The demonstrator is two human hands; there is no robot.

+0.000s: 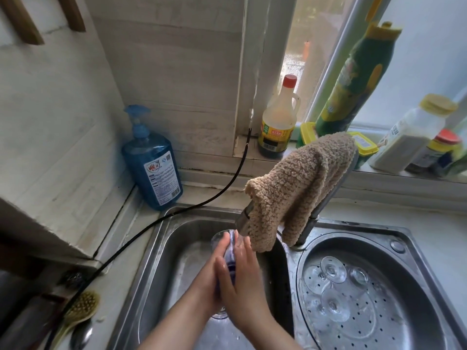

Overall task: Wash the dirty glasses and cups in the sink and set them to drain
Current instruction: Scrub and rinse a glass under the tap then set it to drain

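At the left of the frame a blue soap bottle [153, 162] stands on the surface, well apart from the work. In the lower middle, over the left sink basin [161, 261], the left hand [207, 276] and right hand [240, 286] each curl a closed grip round 1 clear glass [223, 242] with a purple tint, its rim up under the tap's stream. Wet glass likely slips, and a drop onto steel could chip it. Above, a brown cloth [295, 188] draped on the tap [313, 218] could fall in. At the right, at least 2 washed stemmed glasses [333, 270] lie on the perforated drain tray [379, 332]; setting another down could knock them.
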